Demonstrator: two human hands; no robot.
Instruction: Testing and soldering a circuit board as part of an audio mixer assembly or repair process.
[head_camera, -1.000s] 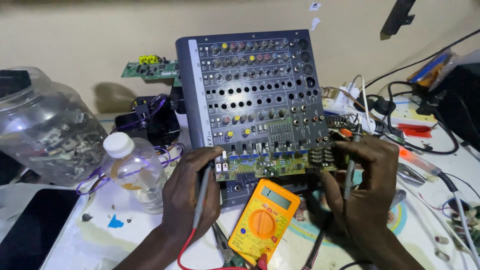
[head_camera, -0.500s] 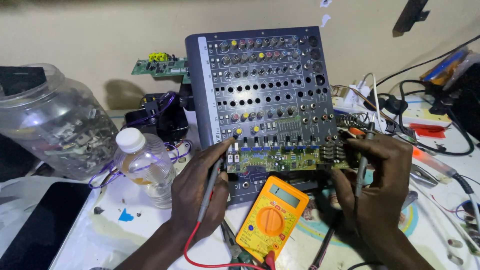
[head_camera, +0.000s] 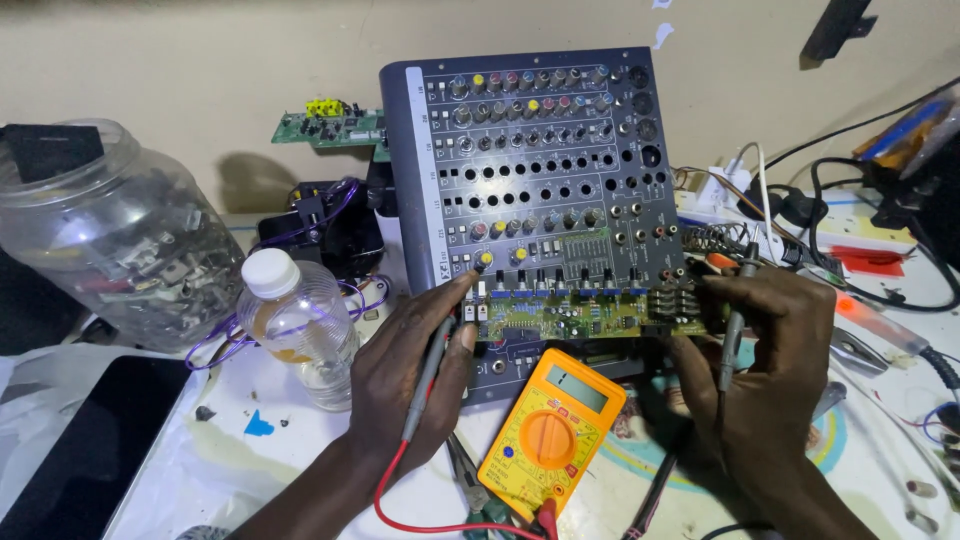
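Circuit board (head_camera: 590, 312) lies w/ long axis left-right, betw. both hands. Left hand (head_camera: 415, 375) grips red probe (head_camera: 430, 365) at its left end; right hand (head_camera: 775, 350) grips black probe (head_camera: 735, 320) at right end.

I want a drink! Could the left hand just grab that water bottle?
Probably yes. The plastic bottle stands close beside the left hand with nothing between them, but its fingers already pinch a grey probe against the green circuit board.
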